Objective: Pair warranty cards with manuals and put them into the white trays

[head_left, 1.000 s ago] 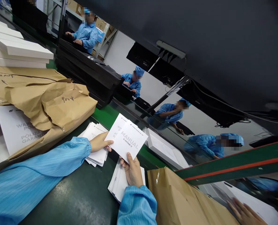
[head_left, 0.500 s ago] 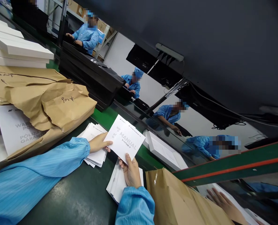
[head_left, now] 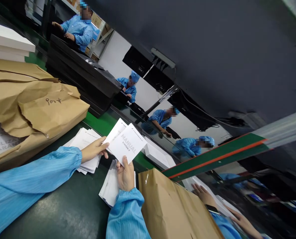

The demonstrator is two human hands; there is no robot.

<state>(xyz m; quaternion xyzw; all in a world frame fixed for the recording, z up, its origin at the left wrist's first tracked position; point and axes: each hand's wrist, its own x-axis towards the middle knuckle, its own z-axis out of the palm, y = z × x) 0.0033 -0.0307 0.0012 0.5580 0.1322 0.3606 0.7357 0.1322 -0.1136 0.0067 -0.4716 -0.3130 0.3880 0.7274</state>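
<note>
My right hand [head_left: 125, 174] pinches the lower edge of a white booklet printed "MANUAL" [head_left: 128, 143], held just above the dark green bench. A second white booklet [head_left: 115, 131] sits behind it, and my left hand [head_left: 94, 151] holds their left corner by the fingertips. Below my left hand lies a fanned stack of white booklets [head_left: 84, 146]. Another stack of booklets [head_left: 110, 187] lies under my right wrist.
Crumpled brown paper wrapping [head_left: 35, 103] lies at left over printed white sheets. Another brown paper bag [head_left: 167, 205] stands at lower right. A flat white box [head_left: 156, 156] lies beyond the booklets. Black trays [head_left: 83, 79] are stacked behind. A co-worker's hand [head_left: 202, 194] rests at right.
The view has swung right and down, so everything sits further left in frame. Both hands still hold the booklets in the same way. The co-worker's hand at right has moved in further.
</note>
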